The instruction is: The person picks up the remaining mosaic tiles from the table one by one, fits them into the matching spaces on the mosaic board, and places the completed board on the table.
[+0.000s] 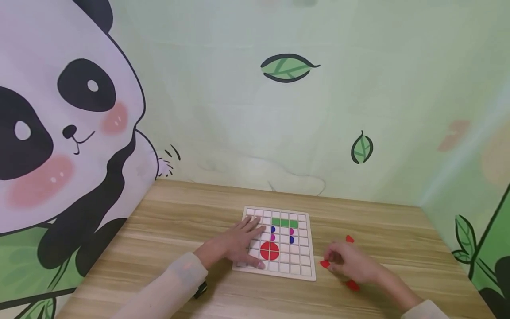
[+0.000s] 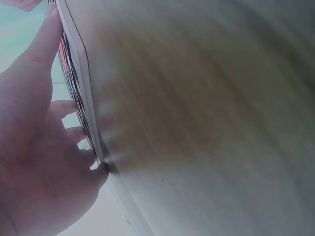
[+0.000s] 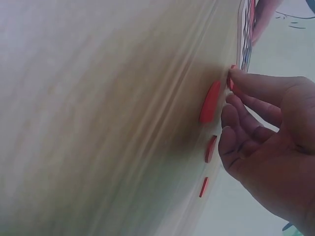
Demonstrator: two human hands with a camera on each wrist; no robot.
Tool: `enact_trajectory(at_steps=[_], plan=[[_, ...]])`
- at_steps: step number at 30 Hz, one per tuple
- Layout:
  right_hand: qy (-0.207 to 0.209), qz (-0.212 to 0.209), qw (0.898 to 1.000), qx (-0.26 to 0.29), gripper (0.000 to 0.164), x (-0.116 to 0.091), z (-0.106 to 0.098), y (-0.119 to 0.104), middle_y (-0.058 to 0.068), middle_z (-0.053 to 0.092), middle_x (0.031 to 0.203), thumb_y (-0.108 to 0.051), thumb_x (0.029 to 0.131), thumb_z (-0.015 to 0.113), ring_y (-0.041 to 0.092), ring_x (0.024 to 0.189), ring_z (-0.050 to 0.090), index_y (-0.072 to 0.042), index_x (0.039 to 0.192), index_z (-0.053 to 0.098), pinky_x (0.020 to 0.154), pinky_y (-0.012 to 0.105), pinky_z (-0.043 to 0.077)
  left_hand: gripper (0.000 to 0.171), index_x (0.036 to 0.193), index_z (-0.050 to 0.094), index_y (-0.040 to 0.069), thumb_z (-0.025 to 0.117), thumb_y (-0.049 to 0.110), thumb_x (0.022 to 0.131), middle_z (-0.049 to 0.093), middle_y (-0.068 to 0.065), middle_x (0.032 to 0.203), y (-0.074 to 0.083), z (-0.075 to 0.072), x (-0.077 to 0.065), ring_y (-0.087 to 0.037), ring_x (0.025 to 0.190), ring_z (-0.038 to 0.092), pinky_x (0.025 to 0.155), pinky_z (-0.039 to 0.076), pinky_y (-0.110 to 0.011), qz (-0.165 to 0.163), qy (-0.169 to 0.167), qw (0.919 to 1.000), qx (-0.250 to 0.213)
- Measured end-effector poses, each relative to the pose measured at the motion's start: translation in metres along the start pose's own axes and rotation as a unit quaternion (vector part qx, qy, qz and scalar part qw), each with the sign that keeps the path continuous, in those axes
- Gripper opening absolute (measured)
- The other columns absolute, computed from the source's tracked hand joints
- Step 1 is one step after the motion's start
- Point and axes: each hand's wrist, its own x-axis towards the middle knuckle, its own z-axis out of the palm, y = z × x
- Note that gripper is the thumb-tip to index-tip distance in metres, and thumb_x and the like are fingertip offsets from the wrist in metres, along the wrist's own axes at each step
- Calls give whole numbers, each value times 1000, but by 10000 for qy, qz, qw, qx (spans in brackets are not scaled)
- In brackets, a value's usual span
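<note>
Left hand (image 1: 241, 243) rests unclenched on the left edge of the grid board (image 1: 295, 269); right hand (image 1: 354, 262) pinches a red piece (image 1: 324, 264) near its right edge.

This looks like a child's play corner or a decorated booth; which one cannot be told. In the head view, a creased, pale green backdrop (image 1: 223, 110) shows a cartoon panda (image 1: 79, 122) around nine to ten o'clock. At six, a wood-grain tabletop (image 1: 179, 206) bears a grid board (image 1: 295, 269) of coloured shapes.
</note>
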Motion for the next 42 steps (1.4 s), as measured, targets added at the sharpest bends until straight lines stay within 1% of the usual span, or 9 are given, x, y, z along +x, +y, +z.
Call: enact_trajectory(at_steps=[8, 11, 13, 16, 18, 25, 28, 35, 42], plan=[[106, -21, 9975, 704, 12, 2, 3, 7, -2, 66, 88, -10, 97, 78, 11, 81, 59, -12, 95, 66, 69, 25, 53, 115, 171, 24, 22, 72, 79, 82, 7, -7, 179, 2, 0, 0, -37, 164, 2, 129, 17, -57, 14, -12, 10000, 8], [231, -28, 9960, 859, 10, 5, 5, 10, -2, 67, 89, -11, 98, 76, 12, 82, 60, -11, 98, 66, 71, 25, 52, 115, 171, 24, 22, 72, 78, 83, 7, -8, 179, 2, 1, 0, -37, 164, 2, 130, 16, -56, 24, -7, 10000, -16], [343, -23, 9960, 828, 8, 8, 5, 10, -2, 68, 94, -11, 100, 74, 13, 86, 61, -10, 106, 70, 74, 25, 53, 116, 171, 23, 22, 72, 79, 82, 6, -7, 179, 1, 2, 1, -36, 164, 1, 130, 16, -56, 26, -10, 10000, -27], [450, 49, 9968, 662, 18, 14, 5, 5, -2, 70, 102, -9, 101, 70, 15, 91, 61, -11, 120, 73, 79, 26, 54, 117, 171, 22, 23, 72, 80, 82, 5, -6, 179, 0, 3, 2, -36, 164, 1, 130, 15, -55, 19, -16, 10000, -39], [475, 89, 9971, 584, 21, 18, 4, 0, -3, 70, 105, -10, 102, 69, 16, 93, 61, -13, 123, 74, 81, 27, 54, 118, 171, 21, 23, 72, 80, 81, 5, -6, 179, -1, 4, 3, -35, 164, 0, 130, 15, -55, 14, -12, 10000, -50], [431, 100, 9957, 818, 7, 40, 9, -12, -3, 71, 98, -13, 101, 73, 20, 93, 64, -15, 108, 73, 81, 28, 54, 118, 171, 21, 24, 71, 81, 81, 4, -5, 179, -2, 4, 4, -34, 164, 0, 130, 15, -55, -26, -49, 10000, -33], [455, 128, 9948, 906, 7, 51, 14, -13, -4, 72, 97, -13, 100, 74, 21, 92, 64, -18, 103, 72, 80, 29, 54, 118, 171, 21, 24, 71, 81, 81, 4, -6, 179, -2, 3, 3, -35, 164, 0, 130, 15, -55, -20, -59, 10000, -33], [692, -69, 9964, 491, 8, 73, 23, -26, -10, 67, 96, -15, 99, 78, 17, 92, 60, -23, 100, 75, 79, 29, 53, 117, 171, 22, 23, 71, 80, 82, 5, -6, 179, -2, 3, 3, -35, 164, 0, 130, 16, -55, -27, -56, 10000, -16], [497, -305, 9979, 291, 12, 89, 30, -37, -8, 70, 94, -6, 98, 76, 15, 88, 61, -18, 101, 77, 78, 28, 56, 118, 171, 21, 22, 69, 82, 82, 4, -6, 179, -2, 4, 4, -35, 164, 1, 130, 16, -55, 6, -61, 10000, 66]])
